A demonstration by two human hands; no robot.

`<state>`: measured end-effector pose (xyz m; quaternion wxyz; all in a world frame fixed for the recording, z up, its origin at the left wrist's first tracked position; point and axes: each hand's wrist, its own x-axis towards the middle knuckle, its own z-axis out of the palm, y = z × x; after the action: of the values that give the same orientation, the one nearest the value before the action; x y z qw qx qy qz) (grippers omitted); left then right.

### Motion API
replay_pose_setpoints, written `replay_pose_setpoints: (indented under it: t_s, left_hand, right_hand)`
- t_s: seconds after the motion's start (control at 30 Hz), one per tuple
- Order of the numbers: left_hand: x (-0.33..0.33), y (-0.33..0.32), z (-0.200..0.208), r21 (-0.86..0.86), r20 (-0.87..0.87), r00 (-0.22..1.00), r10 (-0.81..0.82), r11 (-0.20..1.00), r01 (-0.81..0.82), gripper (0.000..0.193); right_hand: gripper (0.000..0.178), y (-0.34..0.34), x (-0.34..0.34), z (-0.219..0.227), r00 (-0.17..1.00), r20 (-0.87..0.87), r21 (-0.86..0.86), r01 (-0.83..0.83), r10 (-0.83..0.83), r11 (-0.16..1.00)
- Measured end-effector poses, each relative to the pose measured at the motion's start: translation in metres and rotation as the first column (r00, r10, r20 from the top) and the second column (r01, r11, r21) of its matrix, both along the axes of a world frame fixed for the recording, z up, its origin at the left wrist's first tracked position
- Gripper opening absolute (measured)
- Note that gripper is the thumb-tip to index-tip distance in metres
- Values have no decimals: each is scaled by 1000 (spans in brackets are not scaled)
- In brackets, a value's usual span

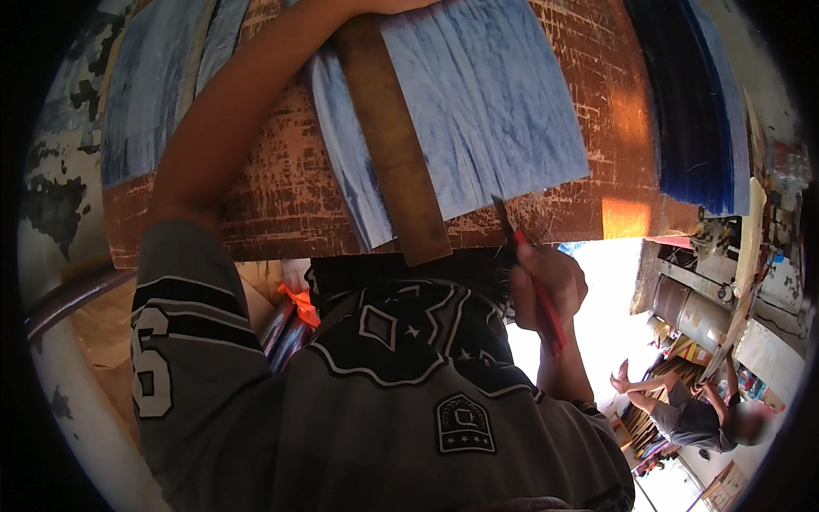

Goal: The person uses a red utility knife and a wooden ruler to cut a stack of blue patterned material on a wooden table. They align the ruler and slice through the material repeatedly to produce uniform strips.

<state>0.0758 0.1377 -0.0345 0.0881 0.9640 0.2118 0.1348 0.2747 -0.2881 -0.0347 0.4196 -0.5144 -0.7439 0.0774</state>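
Observation:
A pale blue, white-streaked sheet (486, 102) lies on the scratched reddish-brown board (273, 162). Across its left part runs a flat brown straightedge strip (392, 136), its near end jutting past the board's front edge. My left arm reaches over the board to the far side. Only a bit of my left hand (401, 5) shows at the top edge, near the strip's far end; its fingers are out of sight. My right hand (550, 286) is closed round a red-handled knife (546, 316). The knife's dark blade points up, with its tip by the sheet's near edge.
More blue sheets (149, 94) lie at the board's left, and dark blue ones (695, 111) hang over its right side. An orange thing (299, 305) is below the board. Farther right another person (695, 414) sits near shelves and stacked goods.

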Motion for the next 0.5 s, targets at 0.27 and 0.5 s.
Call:
replay_pose_setpoints:
  t_s: [0.27,0.5]
  left_hand:
    - [1,6,-7,-26,36,999,-16,1000,17,73]
    - [2,8,-11,14,65,997,-42,999,41,75]
  right_hand:
    - [29,64,-19,6,997,-81,-79,-28,21,996]
    - [26,75,-23,6,999,-39,-75,19,-21,997]
